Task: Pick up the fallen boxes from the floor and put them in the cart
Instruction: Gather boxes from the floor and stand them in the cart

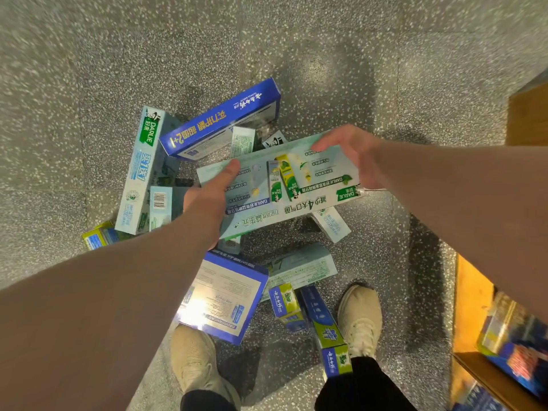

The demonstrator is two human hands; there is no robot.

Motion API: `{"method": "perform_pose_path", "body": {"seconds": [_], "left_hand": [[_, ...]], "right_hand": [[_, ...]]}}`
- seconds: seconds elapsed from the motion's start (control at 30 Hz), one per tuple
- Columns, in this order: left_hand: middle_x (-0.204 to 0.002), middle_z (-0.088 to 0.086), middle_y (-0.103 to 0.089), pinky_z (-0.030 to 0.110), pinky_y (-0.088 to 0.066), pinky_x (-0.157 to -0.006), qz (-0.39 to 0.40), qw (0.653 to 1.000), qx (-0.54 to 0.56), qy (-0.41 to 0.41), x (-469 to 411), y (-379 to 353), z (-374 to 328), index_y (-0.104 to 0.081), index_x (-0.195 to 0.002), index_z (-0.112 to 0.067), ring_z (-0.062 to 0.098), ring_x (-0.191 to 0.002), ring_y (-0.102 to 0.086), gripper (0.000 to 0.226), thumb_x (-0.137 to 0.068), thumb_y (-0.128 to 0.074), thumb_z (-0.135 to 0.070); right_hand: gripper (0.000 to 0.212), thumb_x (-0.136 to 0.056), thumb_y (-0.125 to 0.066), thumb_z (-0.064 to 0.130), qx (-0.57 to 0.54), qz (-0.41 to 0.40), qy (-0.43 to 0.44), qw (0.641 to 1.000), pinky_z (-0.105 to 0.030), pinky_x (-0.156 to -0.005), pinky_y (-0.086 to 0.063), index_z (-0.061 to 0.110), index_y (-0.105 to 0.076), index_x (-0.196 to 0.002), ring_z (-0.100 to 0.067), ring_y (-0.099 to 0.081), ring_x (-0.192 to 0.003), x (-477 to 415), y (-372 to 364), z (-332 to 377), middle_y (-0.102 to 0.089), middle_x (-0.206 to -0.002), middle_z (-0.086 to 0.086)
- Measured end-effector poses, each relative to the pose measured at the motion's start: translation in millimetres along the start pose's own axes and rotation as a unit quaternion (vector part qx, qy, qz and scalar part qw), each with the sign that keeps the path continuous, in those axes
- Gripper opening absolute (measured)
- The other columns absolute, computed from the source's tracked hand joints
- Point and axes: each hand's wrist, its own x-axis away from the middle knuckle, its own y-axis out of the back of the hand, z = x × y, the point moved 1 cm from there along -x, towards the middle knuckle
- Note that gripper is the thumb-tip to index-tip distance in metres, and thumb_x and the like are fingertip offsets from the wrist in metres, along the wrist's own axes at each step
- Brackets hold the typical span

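Note:
I hold a wide pale green Darlie toothpaste box (pixel 284 185) above the floor with both hands. My left hand (pixel 212 197) grips its left end, thumb on top. My right hand (pixel 353 155) grips its right end, fingers curled over the far edge. Under and around it lie several fallen boxes: a blue box (pixel 225 120) at the back, a long pale Darlie box (pixel 142 170) at the left, a blue-edged white box (pixel 225 298) by my left shoe, and a narrow blue and green box (pixel 323 321) by my right shoe. No cart is in view.
The floor (pixel 89 69) is grey speckled terrazzo. My two beige shoes (pixel 358 318) stand at the near edge of the pile. A wooden shelf (pixel 474 315) with boxed goods runs along the right edge.

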Motion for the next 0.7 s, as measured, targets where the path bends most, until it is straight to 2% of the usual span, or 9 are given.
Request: {"method": "perform_pose_path", "body": {"seconds": [0.07, 0.2, 0.27, 0.33, 0.37, 0.43, 0.53, 0.63, 0.7], "left_hand": [[-0.094, 0.008, -0.078, 0.052, -0.062, -0.077, 0.013, 1.000, 0.010, 0.000, 4.6, 1.8, -3.8, -0.065, -0.123, -0.017, 0.033, -0.078, -0.077, 0.112, -0.028, -0.095, -0.069], [-0.097, 0.004, -0.077, 0.046, -0.062, -0.075, 0.012, 0.999, -0.015, -0.027, 14.8, 9.8, -8.2, -0.061, -0.116, -0.021, 0.027, -0.081, -0.076, 0.082, -0.051, -0.095, -0.058], [-0.105, 0.005, -0.076, 0.049, -0.062, -0.075, 0.033, 0.998, -0.029, -0.040, 20.7, 19.3, -11.8, -0.058, -0.116, -0.024, 0.030, -0.085, -0.075, 0.085, -0.046, -0.099, -0.054], [-0.113, 0.007, -0.074, 0.050, -0.061, -0.074, 0.072, 0.996, -0.042, -0.041, 28.9, 31.2, -20.2, -0.053, -0.125, -0.023, 0.031, -0.086, -0.076, 0.099, -0.040, -0.099, -0.043], [-0.114, 0.007, -0.073, 0.049, -0.061, -0.074, 0.092, 0.993, -0.063, -0.046, 33.4, 37.7, -25.7, -0.050, -0.128, -0.023, 0.030, -0.086, -0.076, 0.100, -0.041, -0.098, -0.037], [-0.118, 0.007, -0.070, 0.046, -0.060, -0.076, 0.142, 0.981, -0.124, -0.048, 45.2, 47.9, -37.3, -0.044, -0.134, -0.026, 0.029, -0.087, -0.076, 0.100, -0.047, -0.094, -0.026], [-0.126, 0.007, -0.068, 0.055, -0.054, -0.094, 0.199, 0.956, -0.208, -0.050, 61.3, 59.8, -50.1, -0.041, -0.145, -0.031, 0.032, -0.099, -0.073, 0.117, -0.043, -0.099, -0.025], [-0.137, 0.008, -0.061, 0.059, -0.047, -0.104, 0.212, 0.923, -0.311, -0.077, 72.5, 69.5, -61.6, -0.039, -0.145, -0.037, 0.035, -0.118, -0.063, 0.139, -0.022, -0.105, -0.045], [-0.136, 0.005, -0.060, 0.055, -0.046, -0.106, 0.205, 0.882, -0.403, -0.136, 77.9, 74.6, -67.6, -0.037, -0.148, -0.031, 0.032, -0.121, -0.060, 0.148, -0.017, -0.101, -0.059]], "right_hand": [[0.041, -0.076, -0.069, 0.017, -0.009, 0.021, -0.002, 1.000, -0.058, -0.095, -0.053, 0.013, -0.066, -0.117, -0.041, -0.074, -0.093, 2.1, -0.4, -2.6, -0.077, -0.108, -0.015], [0.040, -0.078, -0.060, 0.003, -0.017, 0.040, 0.006, 0.999, -0.061, -0.086, -0.057, 0.004, -0.062, -0.117, -0.043, -0.075, -0.085, 10.8, 2.0, -8.6, -0.077, -0.103, -0.020], [0.060, -0.076, -0.062, -0.002, -0.006, 0.070, 0.015, 0.997, -0.062, -0.084, -0.057, 0.010, -0.056, -0.135, -0.043, -0.074, -0.092, 16.3, 5.6, -11.3, -0.075, -0.111, -0.018], [0.090, -0.074, -0.070, -0.008, 0.013, 0.075, 0.029, 0.997, -0.061, -0.082, -0.058, 0.028, -0.043, -0.151, -0.042, -0.073, -0.098, 22.8, 12.2, -12.7, -0.073, -0.117, -0.015], [0.106, -0.068, -0.074, -0.009, 0.029, 0.073, 0.036, 0.996, -0.059, -0.082, -0.058, 0.037, -0.035, -0.155, -0.041, -0.071, -0.101, 29.6, 15.3, -12.8, -0.072, -0.119, -0.014], [0.119, -0.058, -0.077, -0.010, 0.060, 0.082, 0.048, 0.994, -0.055, -0.082, -0.058, 0.040, -0.032, -0.156, -0.040, -0.068, -0.104, 42.7, 20.6, -11.6, -0.069, -0.121, -0.011], [0.112, -0.057, -0.078, -0.013, 0.088, 0.097, 0.070, 0.989, -0.046, -0.076, -0.059, 0.032, -0.039, -0.152, -0.038, -0.068, -0.105, 63.0, 26.5, -8.9, -0.069, -0.121, -0.011], [0.091, -0.061, -0.082, -0.014, 0.143, 0.109, 0.111, 0.977, -0.038, -0.080, -0.060, 0.020, -0.049, -0.138, -0.034, -0.071, -0.107, 80.8, 30.2, -8.1, -0.071, -0.118, -0.012], [0.081, -0.059, -0.087, -0.012, 0.196, 0.094, 0.150, 0.965, -0.030, -0.077, -0.061, 0.017, -0.052, -0.126, -0.025, -0.075, -0.097, 94.2, 30.0, -9.1, -0.073, -0.111, -0.009]]}}
